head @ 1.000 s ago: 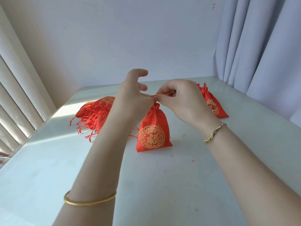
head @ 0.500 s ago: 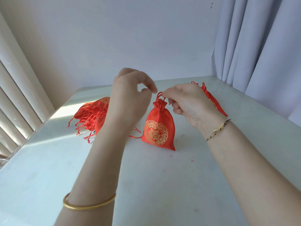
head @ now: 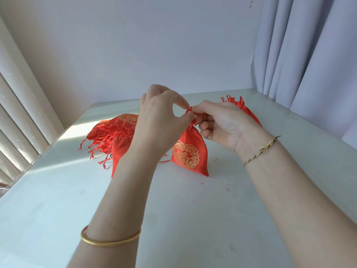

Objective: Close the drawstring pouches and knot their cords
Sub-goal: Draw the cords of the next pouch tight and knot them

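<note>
a red satin drawstring pouch with a round gold emblem [head: 188, 151] stands near the middle of the pale glossy tabletop [head: 193, 219], neck gathered tight, body leaning with its lower corner towards the right. both hands meet at its top. the left hand [head: 160, 117] pinches the thin red cord [head: 190, 110] between thumb and forefinger, and the right hand [head: 222, 124] pinches the same cord from the other side, its remaining fingers curled in under the palm. the two sets of fingertips are almost touching.

just beside the left hand, on its far left side, lies a heap of open red pouches with loose cords [head: 114, 130]; their fringed ends trail towards the table's left edge. behind the right hand, near the far right corner, lies a closed red pouch with knotted loops [head: 249, 111].

the near half of the table, under both forearms, holds only a few red thread scraps. pale ribbed blinds [head: 19, 122] run along the left edge, grey-blue curtains [head: 309, 55] hang along the right edge, and a plain wall stands behind the far edge.

a gold bangle [head: 110, 241] circles the left wrist, and a braided thread bracelet [head: 260, 149] the right.
</note>
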The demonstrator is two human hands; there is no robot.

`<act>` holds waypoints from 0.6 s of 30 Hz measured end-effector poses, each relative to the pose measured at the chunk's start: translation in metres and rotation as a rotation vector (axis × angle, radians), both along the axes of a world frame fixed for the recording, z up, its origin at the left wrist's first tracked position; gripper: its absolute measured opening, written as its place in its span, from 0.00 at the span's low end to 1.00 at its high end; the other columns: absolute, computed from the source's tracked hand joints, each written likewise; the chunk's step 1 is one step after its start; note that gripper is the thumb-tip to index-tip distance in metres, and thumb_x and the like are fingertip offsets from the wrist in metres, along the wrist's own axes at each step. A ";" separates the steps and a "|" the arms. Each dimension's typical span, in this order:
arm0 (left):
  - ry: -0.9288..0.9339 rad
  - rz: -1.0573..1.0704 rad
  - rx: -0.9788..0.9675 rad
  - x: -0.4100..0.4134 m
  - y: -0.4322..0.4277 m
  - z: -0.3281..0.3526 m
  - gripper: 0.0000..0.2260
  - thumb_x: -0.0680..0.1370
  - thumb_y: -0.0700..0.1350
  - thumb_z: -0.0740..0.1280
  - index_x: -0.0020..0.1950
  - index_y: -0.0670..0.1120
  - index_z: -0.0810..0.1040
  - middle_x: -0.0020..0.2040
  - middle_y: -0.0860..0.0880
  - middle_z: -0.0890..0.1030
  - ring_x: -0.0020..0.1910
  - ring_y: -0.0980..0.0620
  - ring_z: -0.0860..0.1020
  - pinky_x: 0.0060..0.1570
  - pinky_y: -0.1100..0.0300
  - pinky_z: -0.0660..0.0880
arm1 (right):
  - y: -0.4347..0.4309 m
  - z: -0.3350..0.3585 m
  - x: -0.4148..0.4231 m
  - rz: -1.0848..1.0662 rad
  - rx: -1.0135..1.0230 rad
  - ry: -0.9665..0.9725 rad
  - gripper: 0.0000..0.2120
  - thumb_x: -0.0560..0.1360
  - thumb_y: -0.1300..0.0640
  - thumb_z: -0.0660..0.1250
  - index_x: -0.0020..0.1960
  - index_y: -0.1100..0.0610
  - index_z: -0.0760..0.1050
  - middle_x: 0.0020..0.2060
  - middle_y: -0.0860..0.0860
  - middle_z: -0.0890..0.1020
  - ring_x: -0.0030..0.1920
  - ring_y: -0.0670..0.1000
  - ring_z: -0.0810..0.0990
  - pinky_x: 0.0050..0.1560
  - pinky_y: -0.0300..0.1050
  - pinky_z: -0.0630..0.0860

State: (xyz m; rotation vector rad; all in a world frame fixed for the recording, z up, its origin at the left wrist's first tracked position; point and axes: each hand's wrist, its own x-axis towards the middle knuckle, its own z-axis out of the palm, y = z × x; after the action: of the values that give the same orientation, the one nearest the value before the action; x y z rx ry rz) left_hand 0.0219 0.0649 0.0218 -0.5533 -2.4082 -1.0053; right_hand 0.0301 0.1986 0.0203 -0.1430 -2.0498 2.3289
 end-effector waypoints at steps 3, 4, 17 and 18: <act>0.022 0.000 -0.006 -0.002 0.000 -0.001 0.05 0.72 0.47 0.71 0.48 0.51 0.81 0.53 0.54 0.70 0.61 0.53 0.68 0.56 0.57 0.71 | 0.001 0.000 0.000 0.016 -0.005 0.009 0.09 0.73 0.63 0.66 0.34 0.59 0.73 0.27 0.51 0.70 0.26 0.47 0.65 0.24 0.36 0.63; 0.033 0.002 -0.006 -0.002 0.000 -0.002 0.05 0.72 0.47 0.71 0.47 0.51 0.82 0.53 0.54 0.70 0.61 0.53 0.68 0.56 0.57 0.71 | 0.001 0.000 0.000 0.021 -0.004 0.013 0.09 0.73 0.63 0.66 0.34 0.59 0.73 0.27 0.52 0.70 0.27 0.47 0.65 0.24 0.36 0.63; 0.077 0.062 0.028 -0.008 -0.003 -0.007 0.03 0.75 0.44 0.67 0.44 0.49 0.80 0.49 0.53 0.73 0.55 0.51 0.72 0.48 0.58 0.69 | 0.011 -0.004 -0.007 0.039 -0.002 0.066 0.01 0.72 0.65 0.68 0.41 0.62 0.77 0.28 0.51 0.70 0.25 0.45 0.65 0.23 0.34 0.64; 0.073 0.064 0.031 -0.008 -0.004 -0.006 0.03 0.75 0.44 0.67 0.44 0.49 0.79 0.48 0.53 0.74 0.53 0.51 0.73 0.48 0.56 0.71 | 0.014 -0.005 -0.007 0.028 0.037 0.083 0.01 0.72 0.66 0.68 0.42 0.62 0.77 0.28 0.51 0.70 0.25 0.44 0.65 0.24 0.34 0.64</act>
State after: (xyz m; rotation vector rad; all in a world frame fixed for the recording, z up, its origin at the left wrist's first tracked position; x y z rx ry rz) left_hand 0.0140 0.0611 0.0155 -0.4901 -2.3276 -0.9771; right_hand 0.0231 0.2126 0.0157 -0.0163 -2.0673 2.2698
